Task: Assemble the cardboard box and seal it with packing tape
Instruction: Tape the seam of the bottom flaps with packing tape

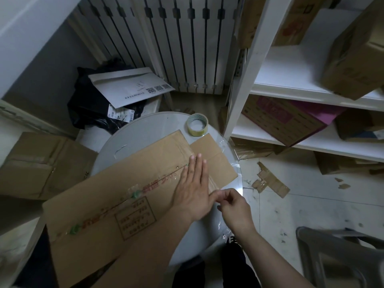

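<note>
Cardboard box point(116, 196): brown, flattened, red print up, lies slantwise before me on round surface point(145, 129). Packing tape roll point(197, 125): flat at far edge, just beyond box.

Left hand point(193, 190) flat, fingers straight, right hand point(233, 205) beside it, fingers pinching clear tape point(216, 202)

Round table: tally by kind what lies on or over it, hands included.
Flattened box: 1
Tape roll: 1
Hands: 2 (left hand, right hand)
Total: 4
</note>
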### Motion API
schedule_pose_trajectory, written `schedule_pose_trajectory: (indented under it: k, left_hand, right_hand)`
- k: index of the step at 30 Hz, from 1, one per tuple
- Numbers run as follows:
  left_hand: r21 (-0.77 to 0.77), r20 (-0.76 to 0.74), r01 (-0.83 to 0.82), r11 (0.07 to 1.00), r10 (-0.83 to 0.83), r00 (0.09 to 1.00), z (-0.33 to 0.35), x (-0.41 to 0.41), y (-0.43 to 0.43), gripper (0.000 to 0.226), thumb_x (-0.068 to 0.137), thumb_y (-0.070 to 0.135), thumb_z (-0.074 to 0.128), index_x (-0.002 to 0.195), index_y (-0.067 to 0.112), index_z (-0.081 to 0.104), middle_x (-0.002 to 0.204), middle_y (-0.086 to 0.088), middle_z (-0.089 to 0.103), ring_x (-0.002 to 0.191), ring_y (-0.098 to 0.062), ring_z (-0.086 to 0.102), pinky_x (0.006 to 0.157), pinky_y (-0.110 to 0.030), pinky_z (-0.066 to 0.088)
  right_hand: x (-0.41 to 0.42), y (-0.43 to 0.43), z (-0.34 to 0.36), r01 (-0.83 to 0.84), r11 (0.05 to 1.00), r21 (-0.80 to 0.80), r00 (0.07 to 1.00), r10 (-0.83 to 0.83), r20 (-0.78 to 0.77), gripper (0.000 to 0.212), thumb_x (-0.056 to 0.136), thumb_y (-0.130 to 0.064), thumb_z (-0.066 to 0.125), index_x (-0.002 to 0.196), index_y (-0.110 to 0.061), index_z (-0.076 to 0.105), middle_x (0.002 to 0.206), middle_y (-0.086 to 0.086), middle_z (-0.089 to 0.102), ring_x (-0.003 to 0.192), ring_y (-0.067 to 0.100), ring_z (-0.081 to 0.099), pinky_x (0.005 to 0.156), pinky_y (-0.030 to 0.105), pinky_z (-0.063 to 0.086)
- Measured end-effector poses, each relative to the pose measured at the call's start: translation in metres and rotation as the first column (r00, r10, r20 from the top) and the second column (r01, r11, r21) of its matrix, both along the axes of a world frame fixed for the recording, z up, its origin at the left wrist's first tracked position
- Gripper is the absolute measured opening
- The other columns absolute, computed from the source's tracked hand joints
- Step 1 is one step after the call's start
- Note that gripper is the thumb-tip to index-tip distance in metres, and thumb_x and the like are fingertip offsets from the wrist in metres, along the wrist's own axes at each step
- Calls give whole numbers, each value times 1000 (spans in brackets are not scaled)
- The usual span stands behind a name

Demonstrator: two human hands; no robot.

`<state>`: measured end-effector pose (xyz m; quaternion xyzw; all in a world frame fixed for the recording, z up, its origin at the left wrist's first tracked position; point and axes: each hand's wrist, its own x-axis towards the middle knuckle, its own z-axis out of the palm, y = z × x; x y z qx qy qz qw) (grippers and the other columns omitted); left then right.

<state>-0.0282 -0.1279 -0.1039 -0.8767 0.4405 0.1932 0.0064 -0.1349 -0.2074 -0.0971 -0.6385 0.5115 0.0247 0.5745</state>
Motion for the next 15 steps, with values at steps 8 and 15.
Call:
schedule_pose_trajectory:
  k: [8,15]
  left_hand:
    - [13,55,-44,999,43,998,-10,-14,-3,84,84,51,-7,148,-4,-14,154,-24,-24,144,-38,-22,121,-49,2]
    - [-21,45,-86,996,87,995,-6,-19,10,75,93,40,10,147,2,-24,153,-18,-35,142,-32,-32,119,-46,-13]
  right_hand:
    - [19,-23,9,0,997,81,1000,0,5,25,90,-4,48,95,-21,66,100,-7,68,104,18,64,94,28,47]
    - [30,-14,23,-368,859,-355,922,387,-20,48,92,-8,43,139,-17,48,144,-3,46,134,16,37,108,19,23]
